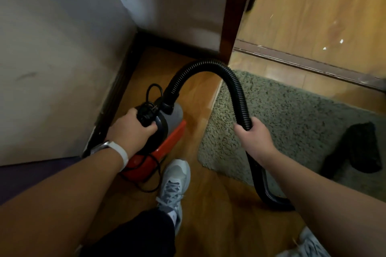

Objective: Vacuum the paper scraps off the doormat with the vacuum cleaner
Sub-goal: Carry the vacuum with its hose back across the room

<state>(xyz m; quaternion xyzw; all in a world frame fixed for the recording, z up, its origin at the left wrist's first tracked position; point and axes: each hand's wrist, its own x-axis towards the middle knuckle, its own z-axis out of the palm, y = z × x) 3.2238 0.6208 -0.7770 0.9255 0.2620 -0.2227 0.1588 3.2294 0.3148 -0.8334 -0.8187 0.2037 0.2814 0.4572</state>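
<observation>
A small red and grey vacuum cleaner [173,131] stands on the wooden floor by the wall. My left hand [133,127] grips its black top handle. A black ribbed hose [211,67] arches up from the vacuum cleaner and over to the right. My right hand [252,133] is closed around the hose where it comes down, above the near left part of the grey-green shaggy doormat [292,115]. Below my hand the hose curves along the floor under my forearm. A black floor nozzle [359,148] lies on the doormat at the right. I see no paper scraps on the doormat.
A grey wall [52,58] closes the left side, with a dark baseboard. A brown door frame [234,16] stands behind the hose, and a threshold strip [302,64] runs beyond the mat. Small white bits [341,41] lie on the far wooden floor. My sneakers [175,183] stand near the vacuum's cord.
</observation>
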